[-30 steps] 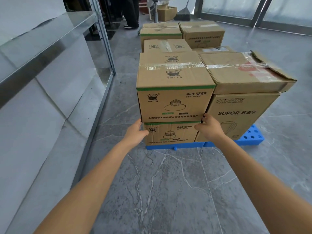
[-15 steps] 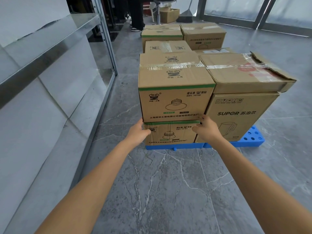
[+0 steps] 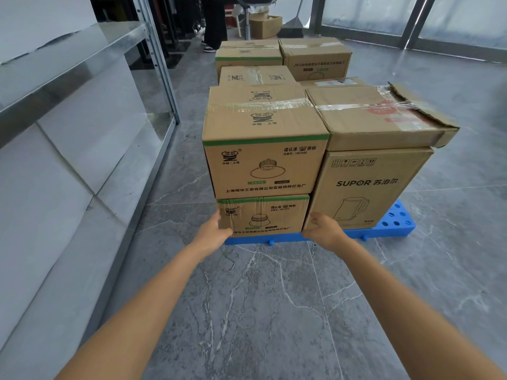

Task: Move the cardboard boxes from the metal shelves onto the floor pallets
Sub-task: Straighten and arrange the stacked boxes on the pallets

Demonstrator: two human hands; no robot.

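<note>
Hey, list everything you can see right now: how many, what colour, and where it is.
Lamp boxes: two, brown with green stripe, stacked front left on the pallet.
Kettle box: one, brown, front right on the pallet.
Taped box: one, brown, torn flap, on the kettle box.
Other boxes: at least five, brown, further back.
Pallet: one, blue, under the front boxes.
Shelves: one unit, grey metal, left side.
Floor: grey marble.
Bystander: one, dark trousers, far back.
Left hand: at the lower lamp box's left edge.
Right hand: fingers loosely curled, at its right corner.
</note>
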